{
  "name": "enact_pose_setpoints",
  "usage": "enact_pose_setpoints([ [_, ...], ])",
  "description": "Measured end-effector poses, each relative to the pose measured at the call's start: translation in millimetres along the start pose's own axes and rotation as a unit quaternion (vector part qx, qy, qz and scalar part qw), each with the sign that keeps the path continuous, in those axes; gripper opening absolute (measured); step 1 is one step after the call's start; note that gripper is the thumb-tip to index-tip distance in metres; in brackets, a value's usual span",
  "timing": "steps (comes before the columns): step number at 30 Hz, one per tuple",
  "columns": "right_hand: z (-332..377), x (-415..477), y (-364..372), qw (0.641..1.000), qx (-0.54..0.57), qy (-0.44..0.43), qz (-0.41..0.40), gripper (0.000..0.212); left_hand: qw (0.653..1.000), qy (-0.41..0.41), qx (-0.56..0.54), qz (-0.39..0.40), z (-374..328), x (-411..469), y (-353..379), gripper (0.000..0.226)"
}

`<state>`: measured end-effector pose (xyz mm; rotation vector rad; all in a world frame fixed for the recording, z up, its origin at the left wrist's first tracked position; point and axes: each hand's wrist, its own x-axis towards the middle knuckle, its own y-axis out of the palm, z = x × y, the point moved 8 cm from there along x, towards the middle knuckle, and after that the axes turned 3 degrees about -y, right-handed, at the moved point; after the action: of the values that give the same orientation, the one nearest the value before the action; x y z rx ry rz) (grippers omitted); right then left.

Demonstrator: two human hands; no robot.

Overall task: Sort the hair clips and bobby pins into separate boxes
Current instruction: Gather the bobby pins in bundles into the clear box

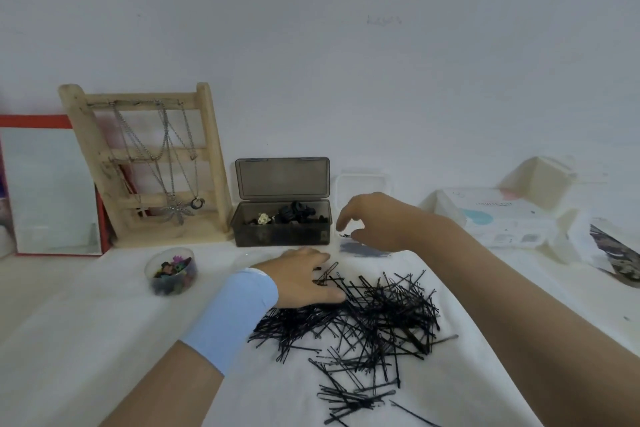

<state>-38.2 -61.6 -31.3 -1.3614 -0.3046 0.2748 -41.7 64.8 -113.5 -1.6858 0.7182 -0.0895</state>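
Dropping bobby pins (345, 236) — our right hand (377, 218) pinches them over the clear box (363, 184) mid-frame; left hand (304, 276), fingers spread, steadies the pile (363, 319).

A heap of black metal bobby pins (374, 319) is lying on the white cloth-covered worktop (86, 340). Behind it, against the wall, an open smoky plastic box (281, 229) is sitting right of a pale wooden necklace rack (145, 163). A small round clear tub of coloured clips (171, 276) is standing before the rack, left of the heap.
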Motion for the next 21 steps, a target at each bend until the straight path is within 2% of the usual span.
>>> enact_pose_setpoints([
  [3, 5.4, -12.6, -8.5, 0.999, 0.019, 0.016, -0.021, 0.020, 1.000, 0.020, 0.000, 0.009, -12.3, -4.4, 9.7, 0.105],
  [5, 8.2, -28.0, 0.6, 0.997, 0.024, 0.042, 0.055, 0.025, 0.999, 0.030, 0.028, 0.005, -16.6, -4.8, 11.0, 0.109],
  [6, 5.9, -38.7, 9.9, 0.991, 0.015, 0.065, 0.112, 0.038, 0.998, 0.036, 0.045, 0.003, -18.7, -4.8, 11.3, 0.110],
  [9, -12.4, -74.9, 37.4, 0.951, -0.079, 0.157, 0.254, 0.095, 0.996, 0.052, 0.070, 0.002, -23.6, -3.9, 14.2, 0.110],
  [11, -19.9, -89.3, 50.4, 0.936, -0.108, 0.181, 0.280, 0.106, 0.995, 0.064, 0.073, 0.002, -29.9, -4.1, 16.4, 0.111],
  [13, -19.2, -95.0, 54.6, 0.941, -0.091, 0.186, 0.268, 0.096, 0.994, 0.080, 0.075, -0.001, -38.1, -5.0, 18.4, 0.110],
  [16, -15.1, -91.9, 50.0, 0.960, -0.059, 0.172, 0.211, 0.068, 0.993, 0.096, 0.067, -0.006, -50.5, -6.8, 17.2, 0.106],
  [19, -11.7, -84.3, 50.5, 0.969, -0.025, 0.171, 0.175, 0.075, 0.993, 0.104, 0.056, -0.019, -57.3, -5.1, 12.5, 0.099],
  [21, -9.9, -78.0, 54.2, 0.973, -0.031, 0.155, 0.171, 0.063, 0.993, 0.102, 0.049, -0.029, -56.5, -1.3, 9.6, 0.096],
])
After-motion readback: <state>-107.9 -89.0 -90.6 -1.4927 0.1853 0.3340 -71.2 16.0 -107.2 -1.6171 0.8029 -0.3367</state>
